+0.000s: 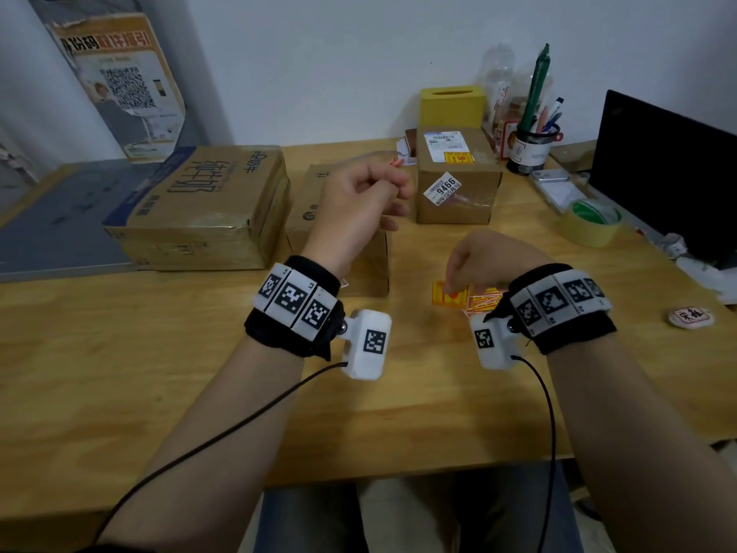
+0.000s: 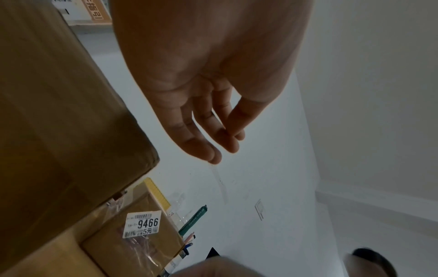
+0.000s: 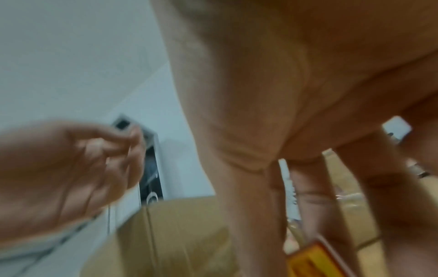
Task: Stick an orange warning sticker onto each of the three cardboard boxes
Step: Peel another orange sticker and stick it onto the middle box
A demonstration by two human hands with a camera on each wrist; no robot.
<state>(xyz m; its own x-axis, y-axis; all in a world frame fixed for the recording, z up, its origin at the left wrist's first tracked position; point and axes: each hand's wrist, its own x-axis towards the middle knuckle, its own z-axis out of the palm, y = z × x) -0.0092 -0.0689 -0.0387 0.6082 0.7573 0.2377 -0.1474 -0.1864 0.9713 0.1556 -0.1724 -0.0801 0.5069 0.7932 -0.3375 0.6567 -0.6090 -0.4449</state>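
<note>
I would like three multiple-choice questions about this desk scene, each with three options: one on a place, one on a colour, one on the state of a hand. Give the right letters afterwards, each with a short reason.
1. Where does the box with the 9466 label stand among the three cardboard boxes?
A. farthest left
B. in the middle
C. farthest right

2. What colour is the tissue box by the wall?
A. yellow
B. blue
C. red

3. What is the right hand doing?
A. lying flat
B. pinching the orange sticker sheet
C. holding a pen

Answers:
1. C: both other boxes lie to its left.
2. A: its sides are plainly yellow.
3. B: its fingertips close on the sheet.
</note>
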